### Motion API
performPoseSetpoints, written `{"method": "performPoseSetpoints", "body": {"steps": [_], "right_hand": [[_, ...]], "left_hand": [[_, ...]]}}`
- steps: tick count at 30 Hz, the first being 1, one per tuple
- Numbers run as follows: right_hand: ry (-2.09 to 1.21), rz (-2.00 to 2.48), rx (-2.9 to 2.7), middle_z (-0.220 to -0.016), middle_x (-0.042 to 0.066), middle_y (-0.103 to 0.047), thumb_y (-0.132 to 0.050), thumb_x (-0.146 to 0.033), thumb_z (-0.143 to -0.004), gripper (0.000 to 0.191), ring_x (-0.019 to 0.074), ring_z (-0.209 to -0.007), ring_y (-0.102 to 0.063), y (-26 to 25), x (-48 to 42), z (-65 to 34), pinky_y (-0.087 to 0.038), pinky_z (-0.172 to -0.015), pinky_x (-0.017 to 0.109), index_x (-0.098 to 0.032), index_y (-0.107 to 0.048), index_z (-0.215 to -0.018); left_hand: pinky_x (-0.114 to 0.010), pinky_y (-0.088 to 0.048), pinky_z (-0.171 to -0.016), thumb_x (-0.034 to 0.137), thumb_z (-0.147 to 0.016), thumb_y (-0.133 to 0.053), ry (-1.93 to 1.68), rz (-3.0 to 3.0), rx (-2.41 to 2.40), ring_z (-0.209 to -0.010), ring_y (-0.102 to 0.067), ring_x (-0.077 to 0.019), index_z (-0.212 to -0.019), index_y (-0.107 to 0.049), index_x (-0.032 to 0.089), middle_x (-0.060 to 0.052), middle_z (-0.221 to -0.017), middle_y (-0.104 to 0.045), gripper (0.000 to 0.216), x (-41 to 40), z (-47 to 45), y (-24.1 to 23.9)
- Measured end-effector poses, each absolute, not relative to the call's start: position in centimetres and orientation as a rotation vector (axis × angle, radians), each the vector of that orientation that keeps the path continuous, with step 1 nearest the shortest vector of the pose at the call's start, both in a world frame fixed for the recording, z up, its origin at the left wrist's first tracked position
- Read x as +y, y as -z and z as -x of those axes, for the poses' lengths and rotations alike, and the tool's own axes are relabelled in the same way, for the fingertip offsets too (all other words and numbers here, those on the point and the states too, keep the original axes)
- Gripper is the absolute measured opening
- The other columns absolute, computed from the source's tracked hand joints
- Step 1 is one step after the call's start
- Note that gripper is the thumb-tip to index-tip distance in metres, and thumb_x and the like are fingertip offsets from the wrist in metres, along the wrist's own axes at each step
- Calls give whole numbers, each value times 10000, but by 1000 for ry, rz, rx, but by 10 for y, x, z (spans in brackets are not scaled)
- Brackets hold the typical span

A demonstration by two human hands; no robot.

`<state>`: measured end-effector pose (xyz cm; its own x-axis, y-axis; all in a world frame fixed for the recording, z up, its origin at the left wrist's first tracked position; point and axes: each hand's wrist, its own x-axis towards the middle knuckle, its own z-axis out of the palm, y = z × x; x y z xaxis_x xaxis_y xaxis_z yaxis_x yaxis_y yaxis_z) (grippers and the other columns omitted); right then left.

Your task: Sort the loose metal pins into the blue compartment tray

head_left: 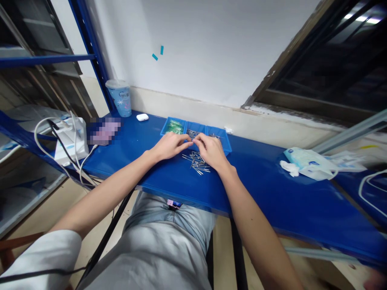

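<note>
Hands: we see the left hand (pixel 169 146) and the right hand (pixel 211 151) drawn close, fingers curled, their tips meeting above the near edge of the tray (pixel 196 124). They appear to pinch something tiny between them, but we cannot tell what.
Work piece: the loose metal pins (pixel 198 163) lie in a scattered heap on the bench (pixel 272 189), just under and beside the right hand and touching the tray's front wall.
Step in hand: we judge this to be fine fingertip handling of single pins at the heap, between pile and tray.
Next move calls for: in our judgement, a light, precise pinch on one thin shaft at a time. The pins cross one another and would snag or roll if swept.
Tray: shallow blue plastic, rectangular, with three compartments. The left one holds green pieces (pixel 173 127), the middle one more grey metal, and the right one is partly hidden by the right hand.
Materials: the pins are slender, straight and shiny, and the bench top is smooth, glossy and blue.
Surroundings: a pale lidded cup (pixel 119 96) and a small white rounded case (pixel 142 117) stand far left. A soft white packet (pixel 311 163) lies well apart on the right.
</note>
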<state>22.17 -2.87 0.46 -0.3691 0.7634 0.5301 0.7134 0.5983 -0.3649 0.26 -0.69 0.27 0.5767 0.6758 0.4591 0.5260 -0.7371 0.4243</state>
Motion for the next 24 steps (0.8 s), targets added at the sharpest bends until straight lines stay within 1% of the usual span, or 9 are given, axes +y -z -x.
{"method": "performPoseSetpoints", "body": {"steps": [3,6,9,12,16,18,20,23,24], "right_hand": [[-91,1076,-2121,-877,50,-698,-515,-295,-1060,164,229,-832,-655,-5,-29,-220,-486,-792,367,-234,-621,-950],[-74,969,-1994,-1082,97,-649,-551,-283,-1040,86,249,-981,-673,-6,-28,-218,-577,-910,456,-239,-625,-1035],[-110,947,-1764,-1202,115,-544,-600,-309,-1016,91,227,-980,-699,-4,-25,-218,-656,-914,467,-245,-630,-1073],[-138,974,-1641,-1173,88,-506,-677,-346,-975,139,193,-906,-714,-3,-22,-221,-693,-856,426,-247,-613,-1048],[-86,1028,-1654,-1102,62,-516,-750,-320,-920,193,150,-763,-681,-5,-23,-223,-664,-720,370,-236,-581,-961],[24,1086,-1691,-1066,59,-539,-708,-307,-946,166,131,-684,-625,-8,-26,-223,-620,-682,372,-231,-573,-887],[107,1111,-1729,-1044,62,-572,-655,-302,-980,157,134,-656,-589,-11,-29,-222,-578,-676,377,-231,-577,-863],[31,1041,-1890,-1000,58,-636,-618,-324,-1014,88,178,-739,-631,-11,-31,-222,-541,-708,365,-238,-624,-994],[-11,1020,-1973,-985,54,-659,-610,-335,-1025,100,191,-771,-644,-10,-31,-221,-532,-727,362,-240,-635,-1045]], "left_hand": [[-271,-349,-645,414,-1086,-547,-914,-2580,972,-603,-552,-137,-1081,-759,176,-8,-711,-672,319,-7,-2,-4],[-271,-365,-650,410,-1085,-557,-934,-2582,961,-616,-570,-139,-1061,-757,173,-18,-739,-693,311,-7,-2,-4],[-273,-373,-653,420,-1080,-576,-937,-2583,972,-621,-586,-144,-1045,-757,175,-24,-746,-708,306,-6,-3,-3],[-275,-381,-658,425,-1079,-579,-921,-2595,975,-634,-602,-151,-1055,-760,183,-27,-753,-718,302,-5,-3,-2],[-278,-394,-662,440,-1078,-572,-930,-2584,1004,-646,-614,-159,-1055,-764,188,-28,-742,-714,318,-6,-3,-2],[-278,-401,-666,437,-1077,-572,-944,-2566,1034,-653,-620,-161,-1064,-765,190,-26,-731,-708,315,-7,-3,-3],[-279,-405,-672,426,-1077,-575,-951,-2555,1072,-654,-621,-161,-1077,-767,193,-25,-728,-707,303,-6,-3,-3],[-281,-406,-674,407,-1074,-579,-932,-2560,1097,-650,-617,-161,-1096,-769,194,-30,-742,-713,286,-5,-3,-2],[-280,-407,-673,396,-1075,-575,-928,-2564,1092,-652,-617,-161,-1105,-768,194,-31,-750,-716,281,-5,-3,-2]]}}
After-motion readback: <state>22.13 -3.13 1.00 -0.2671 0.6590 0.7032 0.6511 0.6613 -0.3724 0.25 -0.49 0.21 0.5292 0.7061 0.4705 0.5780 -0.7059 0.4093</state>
